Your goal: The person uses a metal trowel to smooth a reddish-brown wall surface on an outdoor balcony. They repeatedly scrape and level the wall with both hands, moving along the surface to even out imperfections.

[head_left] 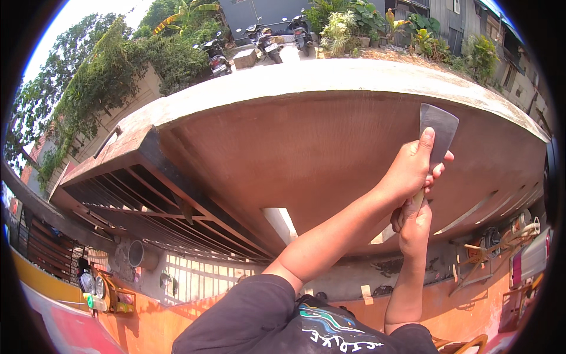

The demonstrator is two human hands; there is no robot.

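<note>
A scraper [439, 127] with a wide, flaring metal blade is held up in front of a brown wall [306, 141]. My left hand [411, 168] is closed round the lower blade, its thumb lying along the metal. Just below it, my right hand [414, 225] wraps round the pale handle [418, 199], which is mostly hidden by fingers. The blade's broad edge points up toward the wall's pale top [330, 76]. Whether it touches the wall I cannot tell.
A dark metal gate [153, 183] adjoins the wall on the left. Beyond the wall are parked motorbikes [268, 46] and plants. Below stand a bucket [141, 253], a small wooden chair [115, 293] at left and a wooden frame [480, 259] at right, by an orange floor [454, 304].
</note>
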